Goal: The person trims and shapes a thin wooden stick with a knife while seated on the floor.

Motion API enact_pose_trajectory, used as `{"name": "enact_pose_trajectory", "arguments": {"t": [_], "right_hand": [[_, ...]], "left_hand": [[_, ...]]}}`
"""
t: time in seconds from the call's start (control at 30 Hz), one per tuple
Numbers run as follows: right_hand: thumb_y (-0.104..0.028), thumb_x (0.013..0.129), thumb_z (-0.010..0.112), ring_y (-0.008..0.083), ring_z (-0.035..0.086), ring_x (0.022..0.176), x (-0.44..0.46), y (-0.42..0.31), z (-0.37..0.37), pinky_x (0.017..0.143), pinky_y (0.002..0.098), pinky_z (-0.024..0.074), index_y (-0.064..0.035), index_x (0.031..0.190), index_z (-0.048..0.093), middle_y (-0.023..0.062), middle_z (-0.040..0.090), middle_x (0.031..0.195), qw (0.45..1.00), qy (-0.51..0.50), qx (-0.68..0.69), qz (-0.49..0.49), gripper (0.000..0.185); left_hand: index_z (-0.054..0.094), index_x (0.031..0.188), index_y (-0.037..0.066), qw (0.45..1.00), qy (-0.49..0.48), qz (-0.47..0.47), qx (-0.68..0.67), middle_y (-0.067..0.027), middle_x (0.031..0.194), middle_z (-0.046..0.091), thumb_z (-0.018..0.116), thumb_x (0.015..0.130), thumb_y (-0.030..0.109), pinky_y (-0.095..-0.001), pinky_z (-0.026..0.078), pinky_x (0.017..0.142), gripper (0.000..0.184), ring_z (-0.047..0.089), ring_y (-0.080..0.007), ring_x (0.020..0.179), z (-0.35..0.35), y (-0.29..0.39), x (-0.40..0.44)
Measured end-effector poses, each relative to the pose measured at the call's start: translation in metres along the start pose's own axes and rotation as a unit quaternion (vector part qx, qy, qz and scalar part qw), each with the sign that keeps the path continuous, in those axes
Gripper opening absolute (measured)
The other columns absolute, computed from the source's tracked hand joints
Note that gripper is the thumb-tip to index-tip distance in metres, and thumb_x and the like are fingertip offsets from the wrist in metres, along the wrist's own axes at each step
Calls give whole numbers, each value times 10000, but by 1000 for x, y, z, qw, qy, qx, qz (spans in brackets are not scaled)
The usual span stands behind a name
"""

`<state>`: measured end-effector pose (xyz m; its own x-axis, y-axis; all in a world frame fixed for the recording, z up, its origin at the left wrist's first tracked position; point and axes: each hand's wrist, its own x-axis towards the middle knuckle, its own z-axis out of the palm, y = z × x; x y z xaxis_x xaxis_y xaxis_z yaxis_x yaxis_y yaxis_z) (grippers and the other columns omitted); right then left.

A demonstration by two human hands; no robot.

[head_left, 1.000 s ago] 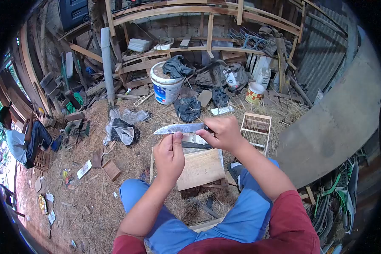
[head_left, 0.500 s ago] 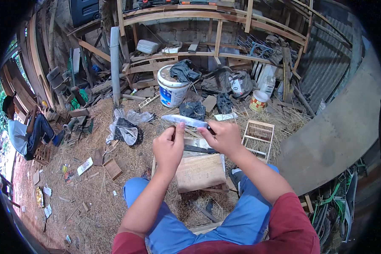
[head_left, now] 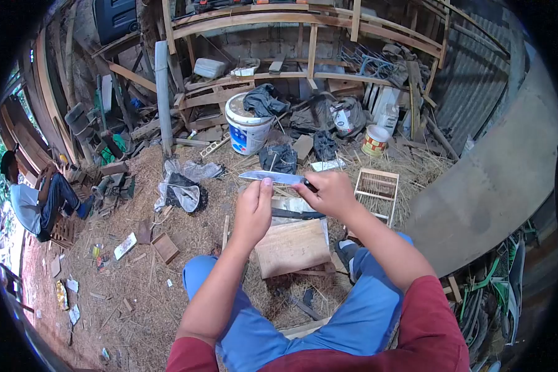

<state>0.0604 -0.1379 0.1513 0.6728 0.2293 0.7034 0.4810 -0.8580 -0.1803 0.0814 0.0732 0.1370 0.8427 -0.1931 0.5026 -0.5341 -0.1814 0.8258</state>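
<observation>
My right hand [head_left: 330, 194] is closed round the black handle of a knife [head_left: 273, 178], held level in front of me with its blade pointing left. My left hand [head_left: 253, 208] has its fingers curled, and the thumb tip meets the blade or lies just in front of it. Whatever those left fingers may hold is hidden. Below the hands, between my knees, a pale wooden board [head_left: 293, 249] rests on a low support. Just behind the board lies a dark strip-like piece [head_left: 294, 214].
A white bucket [head_left: 249, 129] with black plastic on it stands ahead. A small wooden frame [head_left: 376, 195] lies at right, beside a large leaning sheet [head_left: 487, 180]. A seated person [head_left: 31, 198] is at far left. Straw and shavings cover the ground.
The view has shifted slightly. My left hand has turned a little, and a dark spot by its fingers no longer shows. The knife stays in my right hand, its blade now more level.
</observation>
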Motion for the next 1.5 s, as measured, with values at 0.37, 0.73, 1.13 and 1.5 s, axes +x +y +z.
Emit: {"name": "enact_pose_trajectory", "arguments": {"t": [0.37,0.73,1.13,1.5], "right_hand": [[-450,929,677,335,599,517,-13,-8,-22,468,433,429,-75,663,552,118,567,573,1000,-5,5,-30,476],[-486,915,685,323,602,507,-2,-27,-16,453,424,426,-87,637,528,118,548,549,998,31,-34,-33,511],[-488,935,653,358,617,550,3,-21,-2,486,455,446,-72,661,549,129,600,595,998,-55,-11,-40,509],[-447,917,693,328,609,521,11,-35,4,464,424,432,-78,650,538,118,571,569,998,-15,-11,-52,481]], "left_hand": [[645,941,5,990,-58,-33,-121,55,656,470,477,1094,340,-244,327,504,405,415,-38,567,-3,13,-23],[554,746,-7,996,27,-66,-59,-15,613,457,544,1064,373,-303,340,530,496,405,-65,604,-16,27,-29],[615,886,-15,999,-5,-47,-26,-15,722,529,440,1099,340,-295,404,635,450,470,-91,691,-25,22,-30],[579,697,3,994,63,-79,-34,32,629,489,550,1063,384,-278,323,541,528,408,-57,613,-35,19,-36]]}}
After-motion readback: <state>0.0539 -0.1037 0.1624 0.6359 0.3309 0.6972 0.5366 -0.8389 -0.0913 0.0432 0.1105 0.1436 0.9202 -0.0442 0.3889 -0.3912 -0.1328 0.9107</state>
